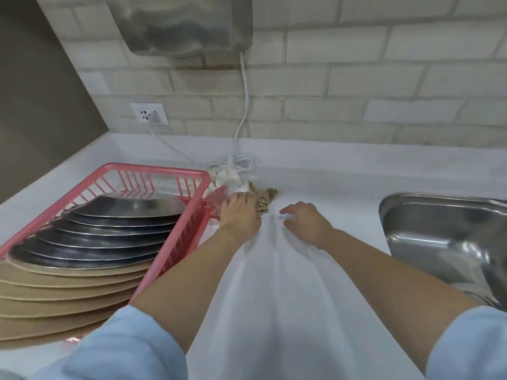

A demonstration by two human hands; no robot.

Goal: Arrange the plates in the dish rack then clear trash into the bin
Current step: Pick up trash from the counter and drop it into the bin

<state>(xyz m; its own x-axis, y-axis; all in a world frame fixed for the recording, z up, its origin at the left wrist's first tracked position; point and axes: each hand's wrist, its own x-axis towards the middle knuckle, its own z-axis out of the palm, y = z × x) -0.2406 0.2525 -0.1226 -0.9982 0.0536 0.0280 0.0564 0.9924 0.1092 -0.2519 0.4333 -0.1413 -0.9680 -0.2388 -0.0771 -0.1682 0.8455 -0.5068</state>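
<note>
With plates (90,242) stacked overlapping in the pink dish rack (153,171) at the worktop's (288,270) left edge, trash pile (247,185) sits near the back edge, just beside the rack's far right corner. Left hand (240,212) on it, grip curled over clear plastic and brown crumpled paper (264,200). Right hand (304,218) just beside, grip loosely curled, holding nothing. Sink (450,237) at right edge.
</note>
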